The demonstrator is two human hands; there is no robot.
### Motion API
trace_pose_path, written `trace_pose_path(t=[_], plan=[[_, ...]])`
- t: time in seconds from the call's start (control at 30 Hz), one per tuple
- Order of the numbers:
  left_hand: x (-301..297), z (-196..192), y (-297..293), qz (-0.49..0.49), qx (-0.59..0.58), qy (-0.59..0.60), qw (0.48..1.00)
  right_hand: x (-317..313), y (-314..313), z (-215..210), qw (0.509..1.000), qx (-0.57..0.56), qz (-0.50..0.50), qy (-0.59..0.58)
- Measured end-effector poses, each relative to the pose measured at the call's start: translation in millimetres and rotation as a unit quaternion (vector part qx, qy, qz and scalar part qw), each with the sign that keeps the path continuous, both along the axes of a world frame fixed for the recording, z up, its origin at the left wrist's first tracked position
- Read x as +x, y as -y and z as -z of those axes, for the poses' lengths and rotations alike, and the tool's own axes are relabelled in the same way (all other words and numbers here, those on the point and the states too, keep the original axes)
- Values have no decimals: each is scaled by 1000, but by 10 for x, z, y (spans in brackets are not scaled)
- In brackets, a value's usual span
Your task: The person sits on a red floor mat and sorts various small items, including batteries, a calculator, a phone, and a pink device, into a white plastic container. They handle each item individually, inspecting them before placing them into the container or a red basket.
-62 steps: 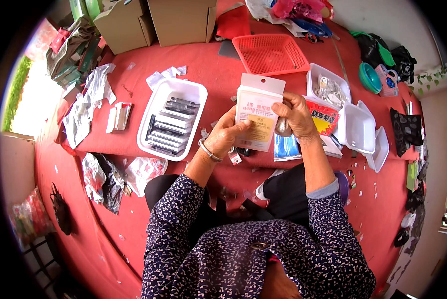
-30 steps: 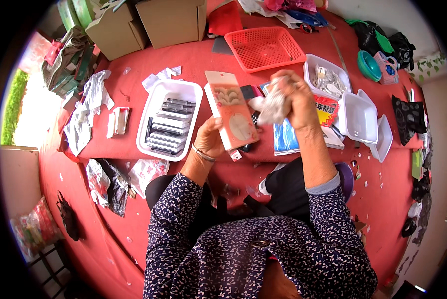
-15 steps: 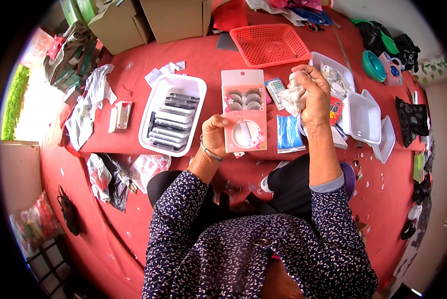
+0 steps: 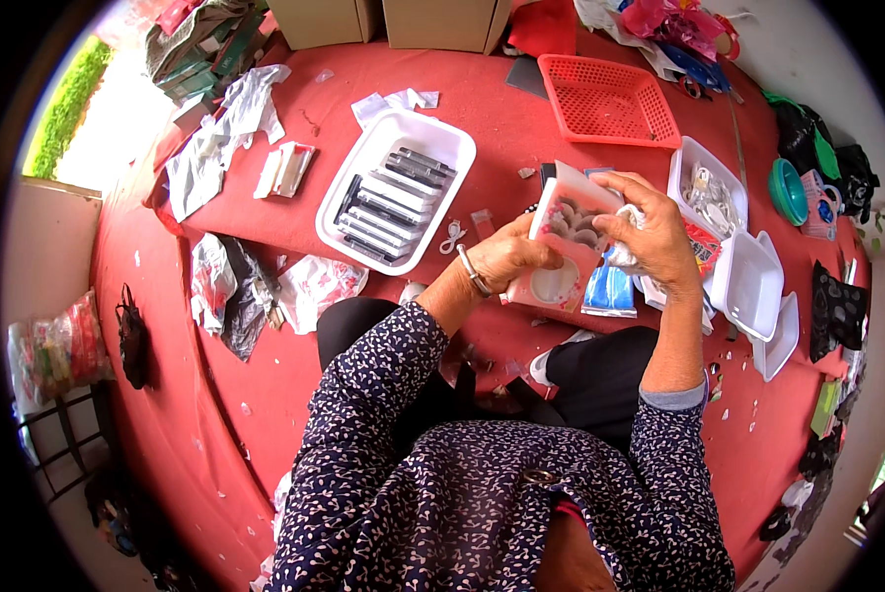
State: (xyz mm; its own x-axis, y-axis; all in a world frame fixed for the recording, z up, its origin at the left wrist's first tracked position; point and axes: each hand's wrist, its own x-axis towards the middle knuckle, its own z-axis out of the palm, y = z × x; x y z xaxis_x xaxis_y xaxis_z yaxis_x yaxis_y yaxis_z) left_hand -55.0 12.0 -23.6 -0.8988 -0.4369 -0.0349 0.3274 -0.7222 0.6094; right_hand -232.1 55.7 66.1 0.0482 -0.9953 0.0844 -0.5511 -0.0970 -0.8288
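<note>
A pink false-eyelash package (image 4: pixel 577 260) is tilted in front of me, several lashes showing behind its window. My left hand (image 4: pixel 504 260) grips its left edge, the thumb lying across the front. Bunched in my right hand (image 4: pixel 662 242) is a white cloth (image 4: pixel 624 259), and the fingers bend over the package's right side with the cloth close against it. Behind and below the package lies a blue packet (image 4: pixel 610 290), partly hidden by the cloth and my right hand.
A white tray (image 4: pixel 368 156) of slim black and white cases stands left of my hands, near a white cable (image 4: pixel 451 237). Farther back is a red basket (image 4: pixel 665 131). White tubs (image 4: pixel 748 286) sit to the right. Plastic bags (image 4: pixel 319 291) and scraps litter the red cloth surface.
My right hand has come down with the cloth onto the package's right side. The package has turned and tilted. My view has shifted, moving the surroundings across the picture.
</note>
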Motion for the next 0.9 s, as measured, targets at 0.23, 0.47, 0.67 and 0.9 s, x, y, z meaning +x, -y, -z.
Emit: trace_pose_path(t=[0.23,0.47,0.67,0.9], plan=[[-82,-51,-8,-35,-57,40,997,-114,30,86,990,99,40,91],[-167,-20,103,-125,37,19,991,-299,106,325,987,122,61,91],[-215,119,80,-124,-4,112,986,-180,117,363,988,130,46,-69],[-169,276,119,-268,7,188,945,-147,156,295,954,-82,283,49]])
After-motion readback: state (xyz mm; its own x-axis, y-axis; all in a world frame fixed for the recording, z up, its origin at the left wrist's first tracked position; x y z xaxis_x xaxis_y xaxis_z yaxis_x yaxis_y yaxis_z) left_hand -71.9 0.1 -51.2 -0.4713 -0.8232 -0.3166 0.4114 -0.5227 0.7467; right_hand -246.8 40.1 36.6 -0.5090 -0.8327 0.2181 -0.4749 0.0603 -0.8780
